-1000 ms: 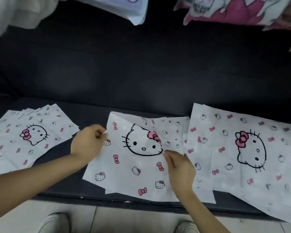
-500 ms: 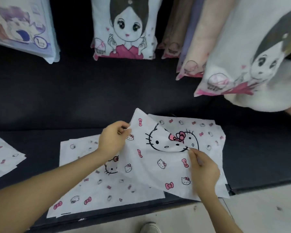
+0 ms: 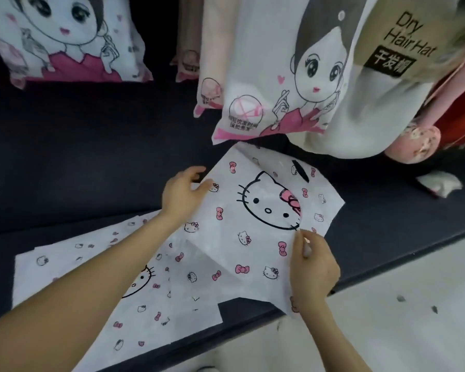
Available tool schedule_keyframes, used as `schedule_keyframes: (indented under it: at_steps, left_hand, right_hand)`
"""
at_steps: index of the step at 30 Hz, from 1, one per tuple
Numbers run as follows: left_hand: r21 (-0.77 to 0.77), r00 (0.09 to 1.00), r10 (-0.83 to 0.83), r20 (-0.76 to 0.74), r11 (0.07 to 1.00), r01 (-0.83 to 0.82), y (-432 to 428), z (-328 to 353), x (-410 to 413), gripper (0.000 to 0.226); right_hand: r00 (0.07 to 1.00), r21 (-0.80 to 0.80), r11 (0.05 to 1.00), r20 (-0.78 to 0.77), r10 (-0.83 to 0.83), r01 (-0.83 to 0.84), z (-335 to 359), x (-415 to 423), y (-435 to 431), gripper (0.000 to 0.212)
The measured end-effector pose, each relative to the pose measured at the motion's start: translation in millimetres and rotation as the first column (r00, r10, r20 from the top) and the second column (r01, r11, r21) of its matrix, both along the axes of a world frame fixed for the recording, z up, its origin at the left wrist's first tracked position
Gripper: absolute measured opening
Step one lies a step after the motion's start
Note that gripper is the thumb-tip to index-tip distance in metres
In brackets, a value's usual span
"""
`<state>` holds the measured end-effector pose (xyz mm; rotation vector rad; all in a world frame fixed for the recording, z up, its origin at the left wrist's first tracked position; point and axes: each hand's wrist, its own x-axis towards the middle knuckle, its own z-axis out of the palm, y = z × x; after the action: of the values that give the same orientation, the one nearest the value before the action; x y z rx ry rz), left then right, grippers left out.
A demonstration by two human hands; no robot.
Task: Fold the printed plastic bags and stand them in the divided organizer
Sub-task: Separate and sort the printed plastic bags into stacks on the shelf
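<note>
A white plastic bag (image 3: 253, 218) printed with a cat face and pink bows is lifted off the dark bench, spread between my hands. My left hand (image 3: 184, 193) pinches its left edge, thumb on top. My right hand (image 3: 313, 267) pinches its lower right edge near the cat's chin. A dark slit handle shows near the bag's top. Under and to the left lies a flat stack of the same printed bags (image 3: 97, 285), partly hidden by my left forearm. The divided organizer is not in view.
The dark bench (image 3: 91, 162) runs across the view, its front edge dropping to a pale floor (image 3: 387, 318) at the lower right. Packaged items printed with a cartoon girl (image 3: 301, 76) hang above the bench. A small crumpled white piece (image 3: 438, 183) lies at the right.
The view has swung right and up. Both hands have lifted the top bag off the stack and carried it rightward, so its whole cat print now faces me.
</note>
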<state>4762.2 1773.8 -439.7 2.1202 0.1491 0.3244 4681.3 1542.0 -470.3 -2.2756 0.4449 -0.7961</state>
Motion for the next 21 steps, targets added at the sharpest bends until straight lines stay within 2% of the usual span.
schedule_keyframes:
  at_steps: [2, 5, 7, 9, 11, 14, 15, 16, 19, 21]
  left_hand:
    - [0.232, 0.999, 0.008, -0.043, 0.973, 0.003, 7, -25, -6, 0.049]
    - [0.462, 0.988, -0.064, -0.142, 0.878, 0.124, 9, -69, -25, 0.07]
    - [0.607, 0.976, -0.084, -0.201, 0.771, 0.191, 5, -99, -34, 0.065]
    - [0.661, 0.956, -0.091, -0.279, 0.704, 0.26, 0, -121, -39, 0.06]
    - [0.626, 0.918, -0.143, -0.369, 0.692, 0.359, -6, -136, -41, 0.071]
    - [0.579, 0.867, -0.16, -0.472, 0.685, 0.442, -11, -158, -42, 0.122]
    - [0.59, 0.842, -0.142, -0.521, 0.653, 0.475, -12, -163, -41, 0.127]
    - [0.603, 0.821, -0.136, -0.554, 0.615, 0.509, -11, -167, -40, 0.122]
    - [0.632, 0.79, -0.111, -0.603, 0.539, 0.557, -5, -177, -33, 0.073]
    - [0.64, 0.8, -0.119, -0.588, 0.537, 0.55, 1, -180, -31, 0.065]
  right_hand:
    - [0.988, 0.037, 0.999, -0.149, 0.031, -0.026, -26, 10, 14, 0.021]
    - [0.964, 0.107, 0.993, -0.256, 0.073, -0.047, -59, 30, 37, 0.024]
    - [0.947, 0.112, 0.992, -0.31, 0.088, -0.055, -76, 42, 51, 0.026]
    - [0.93, 0.141, 0.987, -0.346, 0.12, -0.075, -90, 50, 61, 0.026]
    - [0.916, 0.113, 0.988, -0.377, 0.138, -0.103, -99, 54, 66, 0.023]
    - [0.932, -0.164, 0.966, -0.335, 0.135, -0.199, -109, 56, 63, 0.021]
    - [0.929, -0.254, 0.935, -0.337, 0.154, -0.248, -114, 57, 58, 0.028]
    - [0.929, -0.32, 0.906, -0.331, 0.166, -0.276, -119, 59, 53, 0.036]
    - [0.886, -0.444, 0.79, -0.387, 0.257, -0.423, -138, 67, 37, 0.043]
    - [0.824, -0.485, 0.708, -0.508, 0.251, -0.514, -147, 70, 33, 0.045]
